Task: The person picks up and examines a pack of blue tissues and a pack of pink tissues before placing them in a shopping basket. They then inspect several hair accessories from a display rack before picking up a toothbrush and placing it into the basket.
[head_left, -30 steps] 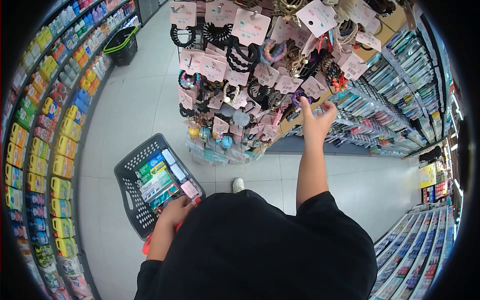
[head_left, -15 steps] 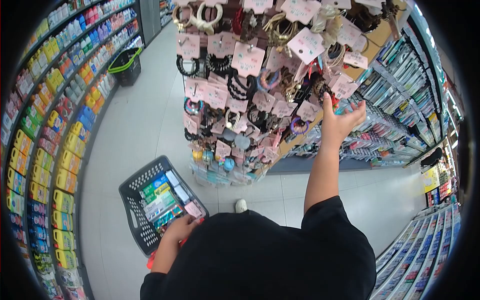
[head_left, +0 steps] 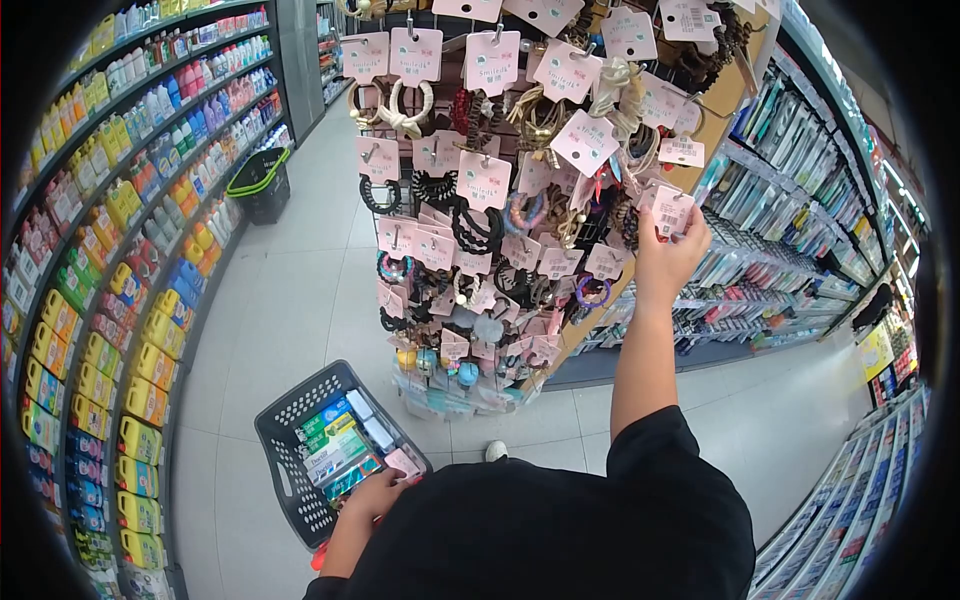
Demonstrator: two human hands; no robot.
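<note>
My right hand (head_left: 672,258) is raised to the right side of a hair accessory rack and pinches a pink hair tie card (head_left: 668,208). Dark and patterned hair ties (head_left: 625,222) hang just left of my fingers. Low at the left, my left hand (head_left: 372,497) is closed at the near edge of a dark grey shopping basket (head_left: 283,462), by its red handle (head_left: 320,556); my body partly hides the fingers. Inside the basket lie several toothpaste boxes (head_left: 338,458), white boxes (head_left: 378,433) and a pink card (head_left: 402,462).
The rack (head_left: 480,250) carries many pink cards with hair ties. Shelves of bottles (head_left: 150,375) curve along the left. A black basket with a green rim (head_left: 262,190) stands on the floor (head_left: 330,270) beyond. Toothbrush packs (head_left: 790,170) fill shelves at the right.
My right hand went from open fingers beside the cards to a pinch on one pink card. The view has tilted up, so the rack and basket sit lower. My left hand stays at the basket.
</note>
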